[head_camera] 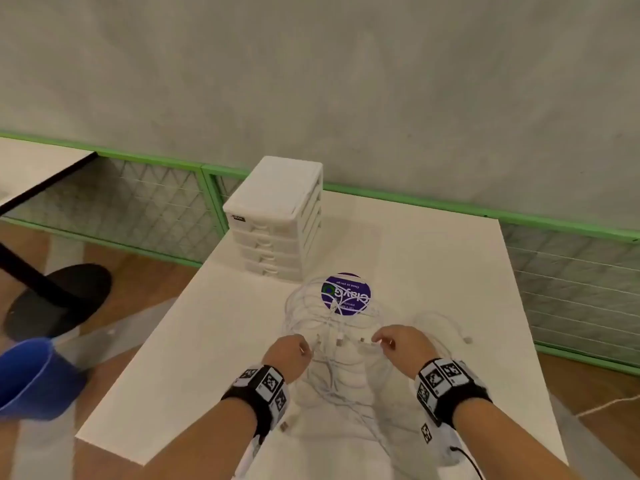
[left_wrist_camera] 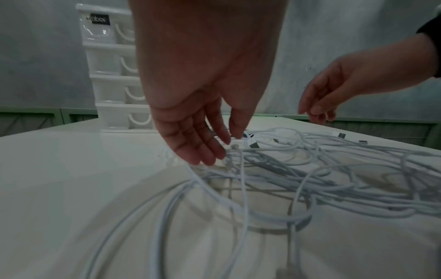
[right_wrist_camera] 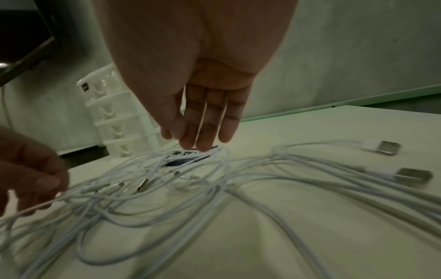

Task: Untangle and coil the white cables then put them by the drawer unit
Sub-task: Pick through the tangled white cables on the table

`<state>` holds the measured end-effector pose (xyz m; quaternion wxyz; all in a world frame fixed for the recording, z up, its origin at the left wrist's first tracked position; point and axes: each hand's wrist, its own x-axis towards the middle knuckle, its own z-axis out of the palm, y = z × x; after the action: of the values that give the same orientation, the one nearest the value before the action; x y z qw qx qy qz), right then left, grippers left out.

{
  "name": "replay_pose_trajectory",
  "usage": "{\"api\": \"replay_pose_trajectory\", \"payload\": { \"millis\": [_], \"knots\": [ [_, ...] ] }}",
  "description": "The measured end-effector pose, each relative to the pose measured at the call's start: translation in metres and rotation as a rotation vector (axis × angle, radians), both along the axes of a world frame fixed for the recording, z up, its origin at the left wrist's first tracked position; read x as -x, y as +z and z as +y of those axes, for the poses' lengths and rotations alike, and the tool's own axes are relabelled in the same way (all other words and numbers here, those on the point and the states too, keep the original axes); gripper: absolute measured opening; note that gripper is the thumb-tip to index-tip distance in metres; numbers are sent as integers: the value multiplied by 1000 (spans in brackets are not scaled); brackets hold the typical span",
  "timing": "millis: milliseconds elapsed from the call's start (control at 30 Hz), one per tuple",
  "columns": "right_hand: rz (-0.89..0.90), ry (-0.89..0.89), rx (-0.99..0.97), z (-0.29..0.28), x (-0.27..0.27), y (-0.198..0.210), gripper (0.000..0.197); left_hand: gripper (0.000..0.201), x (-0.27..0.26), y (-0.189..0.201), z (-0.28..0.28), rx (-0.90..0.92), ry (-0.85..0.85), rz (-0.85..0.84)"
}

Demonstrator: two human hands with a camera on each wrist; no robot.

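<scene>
A tangle of white cables (head_camera: pixel 341 344) (left_wrist_camera: pixel 310 179) (right_wrist_camera: pixel 190 188) lies spread on the white table (head_camera: pixel 207 323), just in front of the white drawer unit (head_camera: pixel 277 220) (left_wrist_camera: pixel 112 75) (right_wrist_camera: pixel 114 117). My left hand (head_camera: pixel 294 348) (left_wrist_camera: pixel 230 141) (right_wrist_camera: pixel 35 179) is at the tangle's left side, thumb and forefinger pinching the end of one cable. My right hand (head_camera: pixel 388 341) (left_wrist_camera: pixel 317 111) (right_wrist_camera: pixel 203 139) hovers over the right side with straight fingers pointing down, holding nothing. Two USB plugs (right_wrist_camera: pixel 389 148) lie free at the right.
A round purple sticker (head_camera: pixel 346 294) lies under the cables near the drawer unit. A blue bucket (head_camera: pixel 31 375) and a black table base (head_camera: pixel 59 299) stand on the floor to the left. A green mesh fence (head_camera: pixel 173 202) runs behind the table.
</scene>
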<state>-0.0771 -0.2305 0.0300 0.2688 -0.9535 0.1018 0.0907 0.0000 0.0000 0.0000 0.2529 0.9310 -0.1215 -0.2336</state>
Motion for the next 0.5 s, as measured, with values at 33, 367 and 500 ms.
{"api": "replay_pose_trajectory", "payload": {
  "millis": [33, 367, 500],
  "knots": [
    [9, 32, 12, 4, -6, -3, 28, 11, -3, -4, -2, -19, -8, 35],
    [180, 366, 265, 36, -58, -17, 46, 27, -35, -15, -9, 34, -53, -190],
    [183, 430, 427, 40, -69, -23, 57, 26, -43, -20, -18, 55, -172, -72]
  ]
}}
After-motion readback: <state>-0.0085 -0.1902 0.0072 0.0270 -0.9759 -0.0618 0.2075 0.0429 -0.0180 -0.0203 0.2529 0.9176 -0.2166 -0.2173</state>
